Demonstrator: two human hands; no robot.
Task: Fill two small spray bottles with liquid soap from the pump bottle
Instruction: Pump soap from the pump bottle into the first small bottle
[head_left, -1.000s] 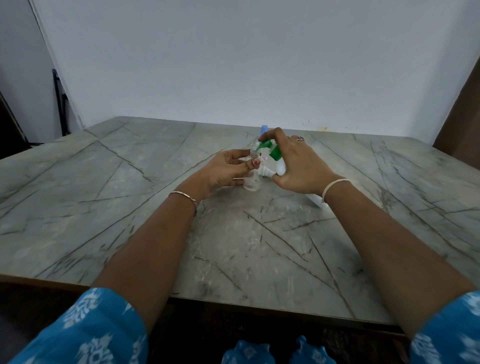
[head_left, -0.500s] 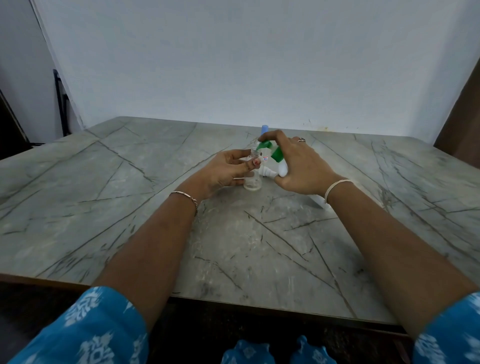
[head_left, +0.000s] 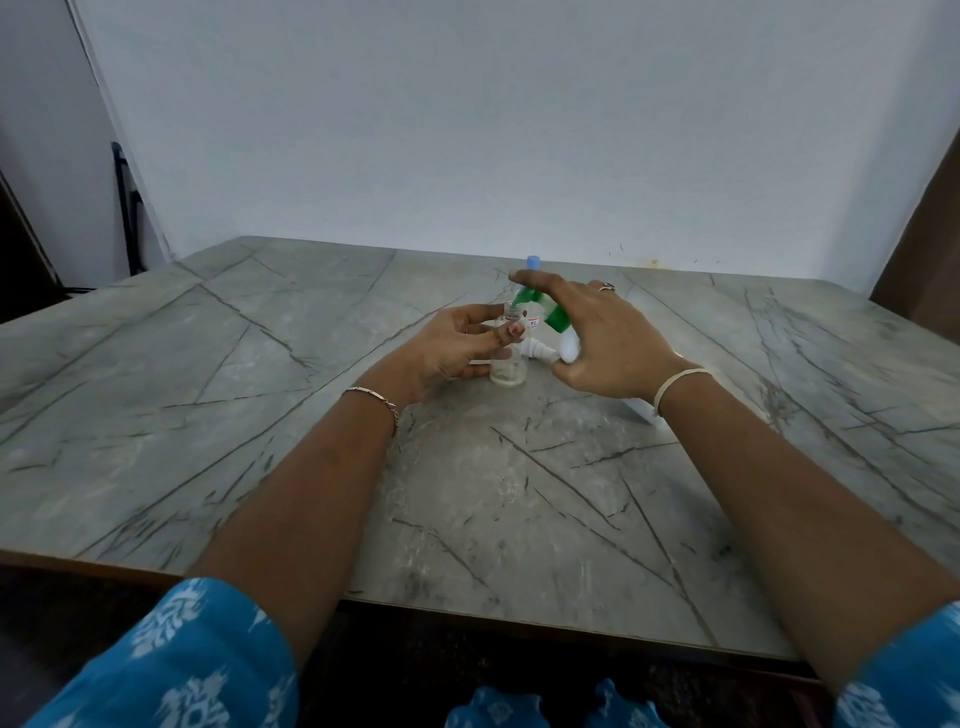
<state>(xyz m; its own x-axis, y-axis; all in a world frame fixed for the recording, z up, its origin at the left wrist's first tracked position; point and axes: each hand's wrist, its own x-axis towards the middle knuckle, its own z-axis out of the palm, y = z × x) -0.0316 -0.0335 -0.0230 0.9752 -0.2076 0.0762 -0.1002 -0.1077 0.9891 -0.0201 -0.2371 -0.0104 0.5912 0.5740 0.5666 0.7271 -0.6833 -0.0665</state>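
A small clear spray bottle (head_left: 508, 370) stands uncapped on the marble table (head_left: 260, 415), with a little liquid at its bottom. My left hand (head_left: 452, 348) pinches it near the neck between thumb and fingers. The white pump bottle (head_left: 570, 347) with a green pump head (head_left: 556, 317) is tilted, its nozzle over the small bottle's mouth. My right hand (head_left: 613, 338) grips it, index finger stretched along the pump head and thumb under the white body. A blue cap (head_left: 532, 261) shows just behind my right fingers; what it sits on is hidden.
A white object (head_left: 641, 409) lies on the table, partly hidden under my right wrist. A white wall backs the table. The table's near edge runs across below my forearms.
My right hand's fingers have lifted and straightened somewhat over the pump head. My left hand and the small bottle have stayed in place.
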